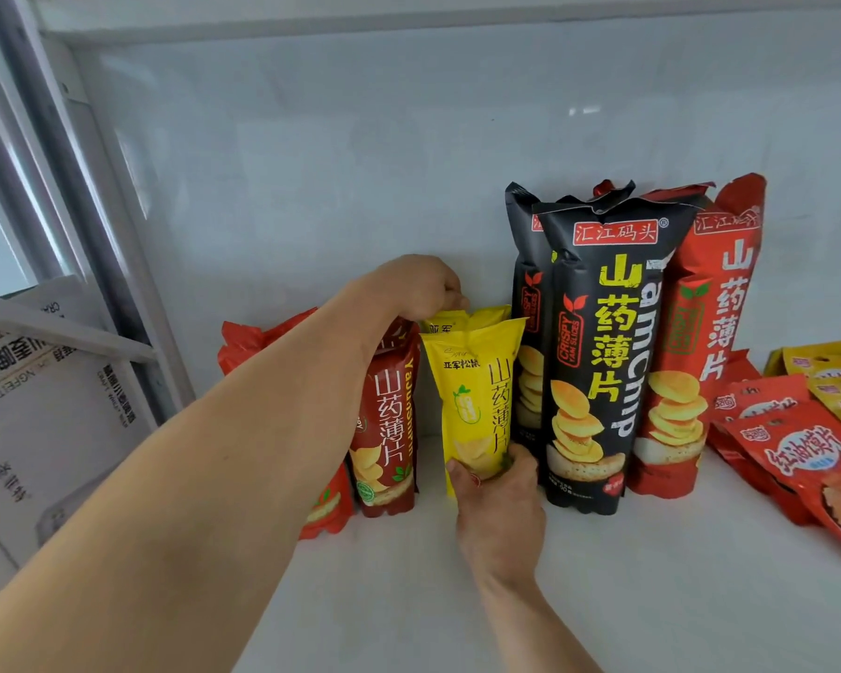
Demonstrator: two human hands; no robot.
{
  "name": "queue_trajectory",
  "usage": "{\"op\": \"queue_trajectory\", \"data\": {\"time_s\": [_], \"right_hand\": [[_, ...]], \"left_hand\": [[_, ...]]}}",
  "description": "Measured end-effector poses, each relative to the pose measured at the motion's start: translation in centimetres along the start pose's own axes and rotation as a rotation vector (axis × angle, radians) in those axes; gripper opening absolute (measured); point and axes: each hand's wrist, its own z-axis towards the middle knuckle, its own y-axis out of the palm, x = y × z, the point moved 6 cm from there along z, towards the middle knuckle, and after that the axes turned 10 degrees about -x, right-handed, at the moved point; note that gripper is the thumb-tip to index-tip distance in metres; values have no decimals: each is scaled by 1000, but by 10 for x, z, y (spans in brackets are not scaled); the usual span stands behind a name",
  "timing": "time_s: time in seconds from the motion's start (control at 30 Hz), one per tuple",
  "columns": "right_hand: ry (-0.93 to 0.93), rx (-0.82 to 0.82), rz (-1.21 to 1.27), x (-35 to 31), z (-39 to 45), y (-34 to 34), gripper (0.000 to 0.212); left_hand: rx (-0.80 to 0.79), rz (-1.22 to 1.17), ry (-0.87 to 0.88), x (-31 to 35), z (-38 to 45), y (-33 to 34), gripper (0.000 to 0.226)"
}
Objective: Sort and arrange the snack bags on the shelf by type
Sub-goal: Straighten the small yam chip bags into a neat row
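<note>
Just one wide-angle cam on the person's head, looking forward and slightly down into the white shelf (457,599) from really close. Both forearms reach in from the bottom edge, the back wall (360,153) fills the top, edges bend a bit.

Looks like a shop or stockroom w/ retail shelving. White shelf (603,599) w/ white back panel holds multiple identical packaged snacks, e.g. tall black yam chip bags (598,361) standing in rows. Printed cardboard cartons (45,415) sit beside a metal upright (64,196) at left.
</note>
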Motion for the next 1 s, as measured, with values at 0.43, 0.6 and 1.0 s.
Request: {"op": "queue_trajectory", "data": {"time_s": [0.43, 0.6, 1.0], "right_hand": [[-23, -66, -126, -3, -1, 1, 87], [-34, -11, -145, -5, -2, -5, 89], [1, -78, -150, -3, 2, 0, 99]], "left_hand": [[-95, -32, 48, 2, -6, -5, 35], [-35, -66, 34, -5, -8, -8, 28], [90, -110, -39, -17, -17, -10, 30]]}}
